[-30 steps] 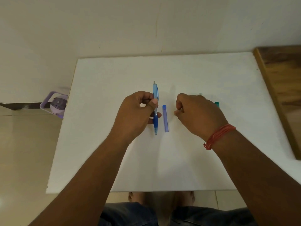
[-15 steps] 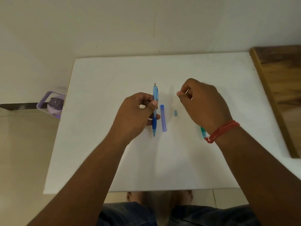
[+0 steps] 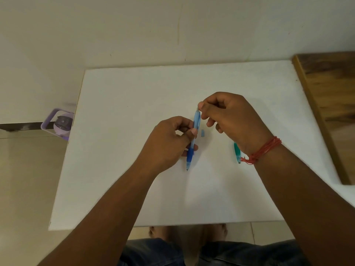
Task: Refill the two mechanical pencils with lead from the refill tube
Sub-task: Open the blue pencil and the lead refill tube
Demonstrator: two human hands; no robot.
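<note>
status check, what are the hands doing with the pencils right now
Left hand grips blue pencil mid-barrel. Right hand pinches at its top end. Green pencil lies under right wrist; small cap on table. Nothing blocking.

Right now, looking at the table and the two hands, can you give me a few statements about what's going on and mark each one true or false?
1. The left hand holds the blue pencil. True.
2. The right hand lies flat on the table. False: it is raised, its fingertips pinched at the blue pencil's top end.
3. A small blue cap lies on the table just right of the blue pencil. True.
4. The green pencil is held in the right hand. False: it lies on the table, partly hidden under the right wrist.
5. A red thread is tied round the left wrist. False: it is on the right wrist.
</note>
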